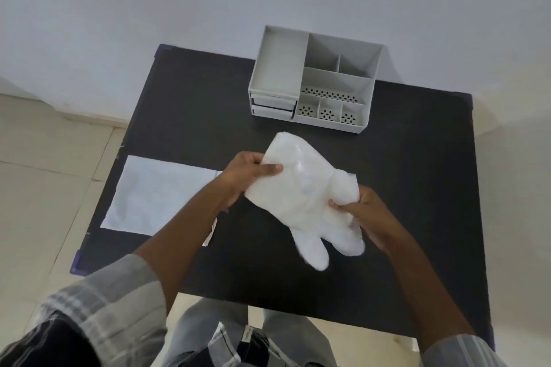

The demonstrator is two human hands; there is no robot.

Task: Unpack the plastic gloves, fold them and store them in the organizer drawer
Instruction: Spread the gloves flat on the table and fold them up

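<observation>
The square black table (402, 202) fills the middle of the view, its left edge over pale floor tiles and its far edge close to a white wall. The grey plastic desk organizer (280, 68), with open top compartments and two shut drawers (272, 106) stacked in its lower left front, stands at the table's far edge; this is the landmark. Nearer than the organizer and off to its left, a flat white rectangular plastic packet (155, 194) lies on the table, reaching almost to the left edge. Directly in front of the organizer, a stack of translucent white plastic gloves (307, 191) is held above the table, cuff end towards the organizer, finger ends pointing back at the person. The left hand (247, 176) has a closed grip on the cuff edge, thumb on top and fingers curled beneath. The right hand (366, 211) pinches the gloves' right side near the thumb part, grip closed on the plastic. Bare table lies between gloves and organizer, to the organizer's right, and along the near edge below the gloves.
</observation>
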